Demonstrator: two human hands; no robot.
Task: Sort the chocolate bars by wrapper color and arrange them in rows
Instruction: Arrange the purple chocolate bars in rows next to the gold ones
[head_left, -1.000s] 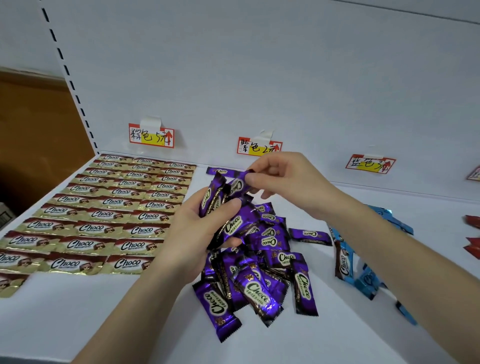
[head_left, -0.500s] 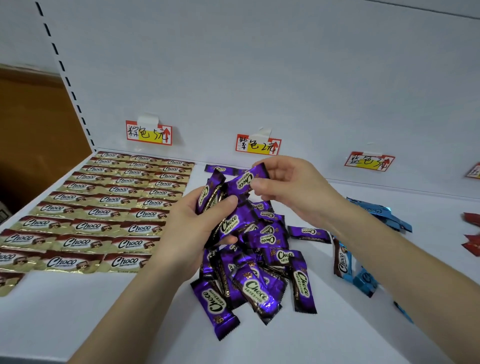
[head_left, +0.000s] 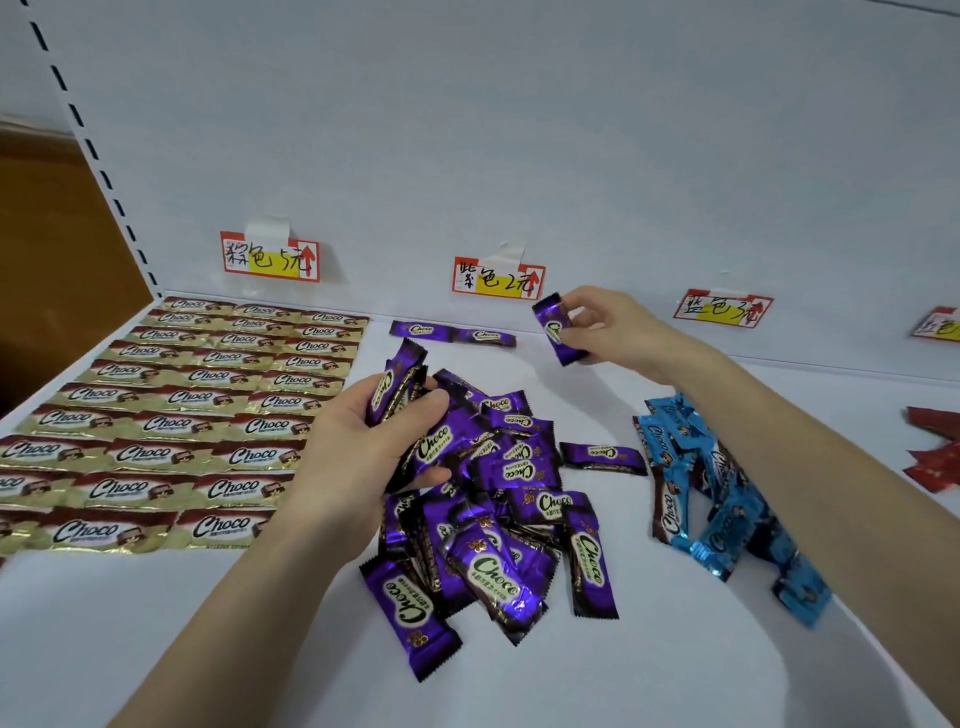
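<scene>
Fingers (head_left: 584, 304) of the right hand (head_left: 618, 335) pinch a single purple bar (head_left: 557, 328), tilted and held above the white shelf (head_left: 208, 634) near the far wall, just right of two purple bars (head_left: 452, 332) laid end to end along the far edge; the left hand (head_left: 353, 457) curls round a bunch of purple bars (head_left: 400, 395) — thumb across them — over the loose purple pile (head_left: 519, 535); gold bars (head_left: 182, 415) lie in neat rows at left (three across); blue bars (head_left: 696, 483) are heaped at right — red bars (head_left: 930, 457) farther right.
</scene>
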